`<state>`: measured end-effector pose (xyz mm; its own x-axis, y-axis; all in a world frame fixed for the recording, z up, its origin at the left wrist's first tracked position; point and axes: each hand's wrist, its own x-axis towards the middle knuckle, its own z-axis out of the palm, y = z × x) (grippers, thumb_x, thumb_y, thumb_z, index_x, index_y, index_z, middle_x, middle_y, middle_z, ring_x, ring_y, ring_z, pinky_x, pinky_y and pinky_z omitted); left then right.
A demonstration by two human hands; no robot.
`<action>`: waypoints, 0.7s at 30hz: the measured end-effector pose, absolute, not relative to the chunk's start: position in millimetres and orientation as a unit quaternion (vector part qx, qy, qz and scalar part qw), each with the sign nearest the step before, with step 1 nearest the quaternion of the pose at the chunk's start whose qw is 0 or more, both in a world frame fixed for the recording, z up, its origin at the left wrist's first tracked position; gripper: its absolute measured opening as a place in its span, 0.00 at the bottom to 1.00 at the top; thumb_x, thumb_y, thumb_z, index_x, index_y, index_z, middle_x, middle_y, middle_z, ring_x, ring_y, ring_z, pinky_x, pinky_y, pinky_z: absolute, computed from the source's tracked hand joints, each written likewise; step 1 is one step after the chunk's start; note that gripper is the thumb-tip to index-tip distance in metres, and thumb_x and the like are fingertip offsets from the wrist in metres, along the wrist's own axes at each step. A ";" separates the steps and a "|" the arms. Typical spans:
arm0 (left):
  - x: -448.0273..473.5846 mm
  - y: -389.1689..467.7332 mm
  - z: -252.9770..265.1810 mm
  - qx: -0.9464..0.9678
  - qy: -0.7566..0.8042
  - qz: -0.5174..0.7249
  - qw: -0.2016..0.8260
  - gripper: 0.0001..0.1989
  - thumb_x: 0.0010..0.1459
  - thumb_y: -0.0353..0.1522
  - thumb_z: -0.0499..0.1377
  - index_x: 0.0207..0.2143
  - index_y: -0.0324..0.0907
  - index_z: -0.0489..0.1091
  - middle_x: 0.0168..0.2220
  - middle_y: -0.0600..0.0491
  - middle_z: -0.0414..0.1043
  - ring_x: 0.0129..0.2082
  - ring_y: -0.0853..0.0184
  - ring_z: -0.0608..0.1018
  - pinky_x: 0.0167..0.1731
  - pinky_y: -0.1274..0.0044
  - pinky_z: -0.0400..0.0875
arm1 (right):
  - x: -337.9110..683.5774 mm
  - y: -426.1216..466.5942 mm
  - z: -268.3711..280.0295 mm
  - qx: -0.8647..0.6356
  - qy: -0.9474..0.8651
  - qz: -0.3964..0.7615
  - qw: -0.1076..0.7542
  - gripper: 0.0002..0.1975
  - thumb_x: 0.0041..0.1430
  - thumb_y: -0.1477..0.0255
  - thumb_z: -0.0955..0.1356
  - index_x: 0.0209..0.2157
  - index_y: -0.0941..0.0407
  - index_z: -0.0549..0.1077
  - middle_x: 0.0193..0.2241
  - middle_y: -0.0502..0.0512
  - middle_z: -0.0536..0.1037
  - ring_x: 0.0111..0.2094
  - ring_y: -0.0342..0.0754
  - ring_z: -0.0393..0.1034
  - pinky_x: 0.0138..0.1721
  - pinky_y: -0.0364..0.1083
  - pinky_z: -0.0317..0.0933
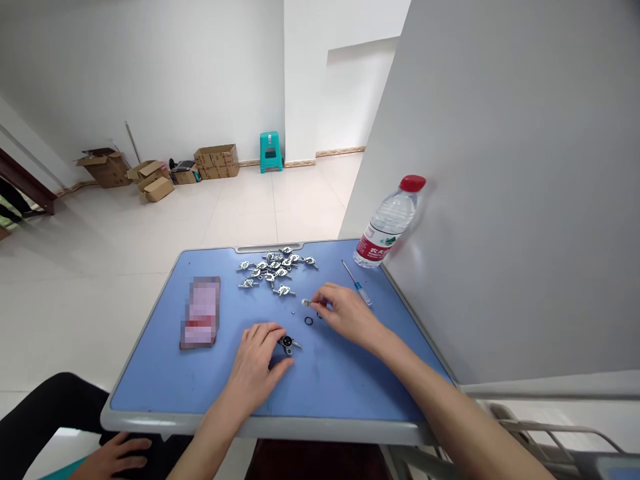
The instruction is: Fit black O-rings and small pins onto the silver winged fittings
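Note:
My left hand (257, 360) rests on the blue desk with its fingers curved around a small metal fitting (287, 343) that has a round black centre and a short side tube. Fingertips touch its far left edge. My right hand (345, 310) pinches a small pale metal piece (305, 303) between thumb and forefinger, just above the desktop. Below it lie a black rubber ring (309, 321), part of a second ring, and a tiny bead-like piece (293, 313). Several silver metal fittings (275, 265) are heaped beyond my hands.
A screwdriver (362, 292) lies right of my right hand, near a water bottle (387, 223) by the grey panel. A blurred purple pack or phone (202, 312) lies at left. Another person's hand (113, 459) is at lower left. Cardboard boxes (217, 161) and a stool (271, 152) stand behind.

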<state>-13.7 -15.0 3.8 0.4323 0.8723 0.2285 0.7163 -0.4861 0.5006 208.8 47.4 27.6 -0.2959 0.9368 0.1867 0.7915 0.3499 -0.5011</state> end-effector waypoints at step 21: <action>-10.7 -12.2 4.6 0.829 0.480 0.230 0.172 0.12 0.56 0.27 0.60 0.43 0.43 0.67 0.46 0.51 0.70 0.45 0.61 0.71 0.43 0.67 0.66 | 181.0 17.4 24.8 -0.428 -0.885 0.148 0.109 0.08 0.62 0.79 0.63 0.35 0.56 0.73 0.33 0.51 0.73 0.24 0.41 0.65 0.24 0.42 0.45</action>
